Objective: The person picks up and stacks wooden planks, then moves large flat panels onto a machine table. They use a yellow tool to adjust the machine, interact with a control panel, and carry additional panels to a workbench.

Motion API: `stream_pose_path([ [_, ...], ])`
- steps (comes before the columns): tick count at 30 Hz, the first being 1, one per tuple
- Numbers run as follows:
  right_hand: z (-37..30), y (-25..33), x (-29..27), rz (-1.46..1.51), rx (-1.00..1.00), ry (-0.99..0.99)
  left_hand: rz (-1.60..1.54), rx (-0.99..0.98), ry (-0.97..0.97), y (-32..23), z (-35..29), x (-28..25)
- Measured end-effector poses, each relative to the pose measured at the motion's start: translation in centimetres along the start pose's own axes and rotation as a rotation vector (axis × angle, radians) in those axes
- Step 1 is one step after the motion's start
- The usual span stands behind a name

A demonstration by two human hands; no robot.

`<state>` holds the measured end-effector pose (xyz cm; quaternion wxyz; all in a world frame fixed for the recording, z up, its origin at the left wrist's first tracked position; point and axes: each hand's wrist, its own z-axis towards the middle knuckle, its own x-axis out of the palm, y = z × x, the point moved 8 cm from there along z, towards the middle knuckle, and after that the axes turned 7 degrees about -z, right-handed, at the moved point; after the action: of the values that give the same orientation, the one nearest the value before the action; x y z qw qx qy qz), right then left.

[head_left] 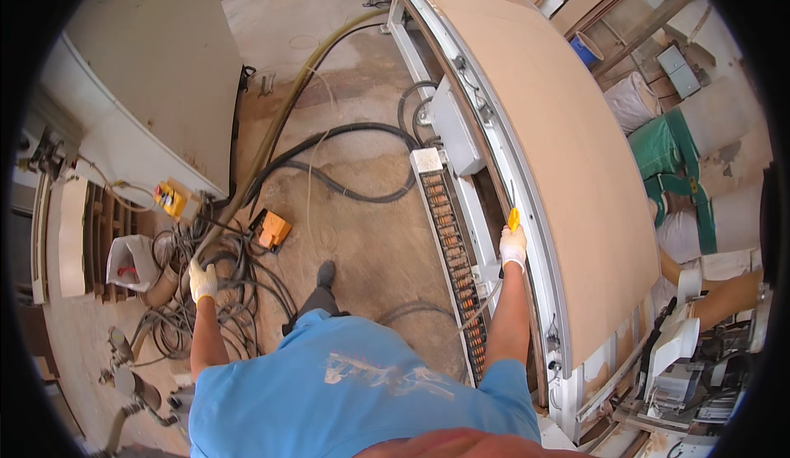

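Note:
My left hand [202, 280], in a whitish work glove, is closed at the lower end of a thick olive-yellow hose [265, 141]. This hose runs away across the floor toward the far end of the machine. At the long machine's edge, my right hand [513, 248], also gloved, grips a yellow air blow gun [514, 218] with a thin dark nozzle pointing away from me. A thin pale air line [484, 308] trails below that hand. Close to the right hand lies a large tan board [551, 137] on the machine's frame [502, 125].
Tangled black cables [234, 281] lie by my left hand, next to an orange foot pedal [273, 230] and a yellow control box [170, 199]. A roller track [448, 248] runs along the machine. A tall grey cabinet [156, 63] stands left; green-and-white sacks [662, 149] are beyond the board.

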<state>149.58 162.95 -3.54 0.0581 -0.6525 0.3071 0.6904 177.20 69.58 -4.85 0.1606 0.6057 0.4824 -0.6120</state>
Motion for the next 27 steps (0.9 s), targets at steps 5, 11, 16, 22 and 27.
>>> stream_pose_path([
  [5,1.5,14.0,2.3,-0.063,-0.048,-0.038,-0.136,0.063,-0.112,-5.8,9.5,-2.4],
  [11,2.7,24.8,5.3,0.033,-0.123,0.130,0.003,0.279,-0.331,-10.7,13.5,-4.7],
  [16,-0.6,27.1,6.7,-0.058,0.093,0.265,0.048,0.233,-0.262,-9.9,15.0,-4.7],
  [22,-4.6,20.4,5.7,-0.067,0.182,0.093,0.040,0.295,-0.285,-9.1,17.2,-4.5],
  [27,-6.2,12.5,4.2,0.072,0.086,-0.038,-0.002,0.373,-0.406,-8.8,16.7,-4.5],
])
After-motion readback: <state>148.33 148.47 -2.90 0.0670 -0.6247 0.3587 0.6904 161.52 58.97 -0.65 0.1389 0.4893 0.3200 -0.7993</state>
